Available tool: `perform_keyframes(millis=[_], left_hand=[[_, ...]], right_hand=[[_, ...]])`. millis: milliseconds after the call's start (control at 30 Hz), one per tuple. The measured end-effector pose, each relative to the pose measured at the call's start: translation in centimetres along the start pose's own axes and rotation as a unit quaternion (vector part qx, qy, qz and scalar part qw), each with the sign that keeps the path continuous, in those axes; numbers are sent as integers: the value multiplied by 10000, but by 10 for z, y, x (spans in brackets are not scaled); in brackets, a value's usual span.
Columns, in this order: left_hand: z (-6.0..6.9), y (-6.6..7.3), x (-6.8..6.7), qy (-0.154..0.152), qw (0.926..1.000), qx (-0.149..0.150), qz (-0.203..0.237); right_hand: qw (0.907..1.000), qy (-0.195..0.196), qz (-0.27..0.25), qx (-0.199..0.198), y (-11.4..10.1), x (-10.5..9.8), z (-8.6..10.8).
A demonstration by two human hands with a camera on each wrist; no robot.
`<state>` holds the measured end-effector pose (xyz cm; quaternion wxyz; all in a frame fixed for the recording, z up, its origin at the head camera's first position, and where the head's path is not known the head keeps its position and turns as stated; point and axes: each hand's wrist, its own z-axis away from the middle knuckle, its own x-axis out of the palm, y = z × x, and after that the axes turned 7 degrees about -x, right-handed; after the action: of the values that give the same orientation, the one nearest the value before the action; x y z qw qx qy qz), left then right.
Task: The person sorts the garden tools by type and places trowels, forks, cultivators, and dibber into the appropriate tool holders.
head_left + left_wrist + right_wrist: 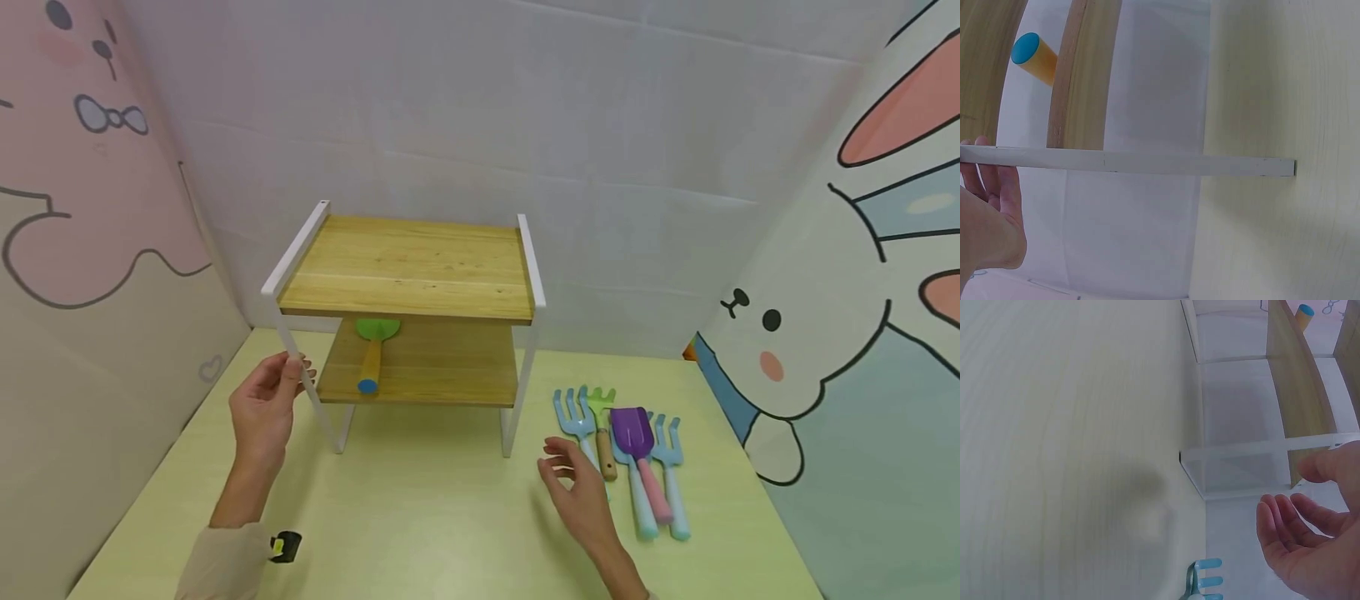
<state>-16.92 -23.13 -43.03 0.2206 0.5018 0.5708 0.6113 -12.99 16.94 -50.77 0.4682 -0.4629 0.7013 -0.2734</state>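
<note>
A two-tier wooden shelf (420, 267) with white metal sides stands on the table. My left hand (264, 408) grips its front left leg, thumb in front and fingers behind; the left wrist view shows the fingers (1009, 187) behind the white bar. On the lower board lies a toy shovel (371, 362) with a green blade and an orange, blue-tipped handle. My right hand (581, 496) hovers right of the shelf, fingers loosely bent, holding nothing. Close beside it lie a blue fork (576, 421), a small green rake (603, 433) and a purple shovel (633, 433) with a pink handle.
Another blue fork (670, 454) lies at the right of the tool group, and a further light-blue handle (642, 500) shows under the purple shovel. A small black object (287, 547) is by the left sleeve. White cloth (637, 167) hangs behind the table; printed cloths flank it.
</note>
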Motion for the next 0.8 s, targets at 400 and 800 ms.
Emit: perform_keyframes(millis=[400, 800], left_hand=[[0, 1, -1, -88, 9999, 88, 47], [1, 0, 0, 10, 10000, -6, 31]], right_hand=[[9976, 169, 639, 182, 30, -23, -3], [9931, 126, 967, 644, 46, -34, -4]])
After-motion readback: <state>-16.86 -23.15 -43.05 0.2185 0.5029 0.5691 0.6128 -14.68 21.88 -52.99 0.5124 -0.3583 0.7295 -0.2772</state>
